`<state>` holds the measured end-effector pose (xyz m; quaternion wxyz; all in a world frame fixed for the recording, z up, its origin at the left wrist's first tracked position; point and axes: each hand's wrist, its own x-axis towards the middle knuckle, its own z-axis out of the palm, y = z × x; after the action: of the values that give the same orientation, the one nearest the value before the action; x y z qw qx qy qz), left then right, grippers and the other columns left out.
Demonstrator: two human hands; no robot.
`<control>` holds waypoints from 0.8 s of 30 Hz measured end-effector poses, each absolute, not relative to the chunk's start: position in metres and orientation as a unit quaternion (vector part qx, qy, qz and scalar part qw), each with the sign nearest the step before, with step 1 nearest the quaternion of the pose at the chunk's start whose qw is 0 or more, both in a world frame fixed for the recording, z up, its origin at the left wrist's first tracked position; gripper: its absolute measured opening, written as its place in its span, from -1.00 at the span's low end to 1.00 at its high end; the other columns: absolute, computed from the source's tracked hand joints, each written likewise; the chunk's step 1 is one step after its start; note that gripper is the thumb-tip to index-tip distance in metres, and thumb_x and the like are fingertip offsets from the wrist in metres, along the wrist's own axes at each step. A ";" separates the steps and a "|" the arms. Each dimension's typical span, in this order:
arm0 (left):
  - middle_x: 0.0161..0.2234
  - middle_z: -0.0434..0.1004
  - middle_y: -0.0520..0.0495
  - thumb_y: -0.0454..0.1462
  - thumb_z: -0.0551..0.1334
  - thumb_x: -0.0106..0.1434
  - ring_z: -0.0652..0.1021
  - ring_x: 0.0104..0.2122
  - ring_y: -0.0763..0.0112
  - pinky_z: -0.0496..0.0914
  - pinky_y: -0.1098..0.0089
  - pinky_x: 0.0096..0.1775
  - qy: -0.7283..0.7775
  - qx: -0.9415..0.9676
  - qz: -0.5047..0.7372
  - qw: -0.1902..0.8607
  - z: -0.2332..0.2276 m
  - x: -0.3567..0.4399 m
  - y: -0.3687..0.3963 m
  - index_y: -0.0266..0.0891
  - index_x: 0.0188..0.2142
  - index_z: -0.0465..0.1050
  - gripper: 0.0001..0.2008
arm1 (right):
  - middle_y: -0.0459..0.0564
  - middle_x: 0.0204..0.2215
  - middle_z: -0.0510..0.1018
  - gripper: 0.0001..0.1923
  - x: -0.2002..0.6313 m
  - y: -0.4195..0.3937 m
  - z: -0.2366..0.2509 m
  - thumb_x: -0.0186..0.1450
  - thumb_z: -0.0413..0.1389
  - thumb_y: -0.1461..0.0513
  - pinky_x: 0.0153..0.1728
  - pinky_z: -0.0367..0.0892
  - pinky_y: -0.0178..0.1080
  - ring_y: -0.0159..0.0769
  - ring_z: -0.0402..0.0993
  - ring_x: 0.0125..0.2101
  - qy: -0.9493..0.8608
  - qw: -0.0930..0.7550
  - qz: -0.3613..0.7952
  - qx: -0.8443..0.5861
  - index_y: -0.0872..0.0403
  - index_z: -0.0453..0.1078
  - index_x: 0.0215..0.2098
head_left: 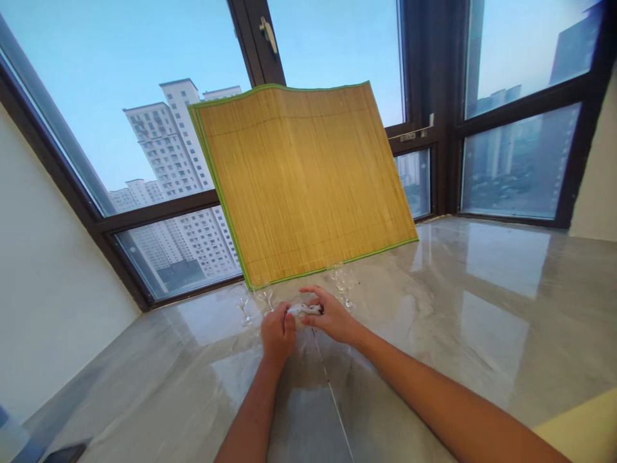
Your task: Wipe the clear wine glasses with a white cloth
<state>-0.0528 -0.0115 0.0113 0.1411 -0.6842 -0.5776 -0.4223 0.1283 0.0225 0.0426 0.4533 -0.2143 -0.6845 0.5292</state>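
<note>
Both my hands meet over the grey marble counter (434, 334), close in front of me. My left hand (278, 334) is closed, and my right hand (328, 315) curls around a small white cloth or wad (304, 310) held between the two. It may wrap a clear glass, but I cannot tell. Three small clear stemmed glasses stand just beyond my hands: one (242, 307) at the left, one (266, 297) nearer, one (343, 283) to the right.
A bamboo mat (303, 186) with green edging leans upright against the dark window frame (159, 212) behind the glasses. A white wall (43, 289) borders the left. A yellow surface (588, 431) shows at the bottom right, a dark object (62, 453) at the bottom left.
</note>
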 end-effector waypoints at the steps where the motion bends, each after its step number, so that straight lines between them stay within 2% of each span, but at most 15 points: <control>1: -0.41 0.56 -0.09 -0.13 -0.06 0.38 0.54 -0.39 0.22 0.24 0.34 -0.34 -0.577 -0.685 -0.423 0.138 0.011 -0.053 -0.012 -0.16 -0.24 0.46 -0.66 | -0.20 -0.44 0.44 -0.35 0.127 0.022 0.042 0.05 0.31 0.23 -0.50 0.23 -0.36 -0.41 0.35 -0.50 -0.667 0.454 0.550 -0.214 0.00 0.27 0.09; 5: -0.43 0.55 -0.07 -0.14 -0.06 0.38 0.53 -0.41 0.23 0.23 0.34 -0.36 -0.582 -0.684 -0.419 0.134 0.011 -0.053 -0.012 -0.15 -0.23 0.44 -0.67 | -0.22 -0.47 0.42 -0.31 0.126 0.021 0.042 -0.03 0.37 0.12 -0.59 0.22 -0.37 -0.44 0.32 -0.57 -0.605 0.452 0.618 -0.218 0.02 0.28 0.03; 8: -0.44 0.55 -0.06 -0.14 -0.07 0.38 0.53 -0.42 0.24 0.23 0.34 -0.36 -0.590 -0.675 -0.422 0.135 0.010 -0.053 -0.012 -0.14 -0.24 0.44 -0.67 | -0.21 -0.44 0.43 -0.23 0.127 0.020 0.043 -0.06 0.40 0.07 -0.58 0.27 -0.36 -0.42 0.36 -0.53 -0.576 0.455 0.640 -0.227 0.00 0.26 0.06; 12: -0.45 0.54 -0.05 -0.12 -0.09 0.39 0.53 -0.40 0.25 0.23 0.35 -0.35 -0.590 -0.670 -0.437 0.107 0.008 -0.053 -0.012 -0.15 -0.23 0.44 -0.65 | -0.19 -0.43 0.46 -0.15 0.127 0.018 0.042 -0.07 0.40 0.08 -0.57 0.30 -0.35 -0.37 0.40 -0.49 -0.551 0.459 0.655 -0.239 -0.01 0.20 0.14; 17: -0.44 0.52 -0.05 -0.07 -0.09 0.40 0.51 -0.39 0.28 0.24 0.36 -0.33 -0.576 -0.663 -0.475 0.056 0.006 -0.052 -0.011 -0.16 -0.26 0.44 -0.62 | -0.09 -0.33 0.52 -0.17 0.126 0.019 0.042 -0.03 0.36 0.09 -0.56 0.27 -0.36 -0.35 0.42 -0.45 -0.540 0.467 0.660 -0.233 -0.01 0.18 0.16; 21: -0.52 0.41 0.01 0.02 -0.10 0.40 0.43 -0.48 0.36 0.22 0.38 -0.39 -0.556 -0.607 -0.567 -0.011 0.004 -0.054 -0.007 -0.18 -0.31 0.44 -0.54 | -0.05 -0.28 0.52 -0.25 0.133 0.026 0.048 0.06 0.27 0.04 -0.54 0.28 -0.34 -0.34 0.44 -0.44 -0.549 0.492 0.626 -0.254 -0.01 0.16 0.17; 24: -0.57 0.29 0.06 0.10 -0.12 0.38 0.35 -0.54 0.42 0.22 0.40 -0.43 -0.533 -0.525 -0.660 -0.063 0.005 -0.055 -0.001 -0.21 -0.29 0.43 -0.47 | -0.06 -0.29 0.53 -0.30 0.138 0.031 0.052 0.12 0.22 0.10 -0.48 0.30 -0.30 -0.34 0.42 -0.47 -0.601 0.533 0.518 -0.293 0.00 0.15 0.19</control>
<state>-0.0546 -0.0011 0.0052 -0.0635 -0.5248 -0.5334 -0.6604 0.1379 0.0307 0.0524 0.5333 -0.2933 -0.6011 0.5180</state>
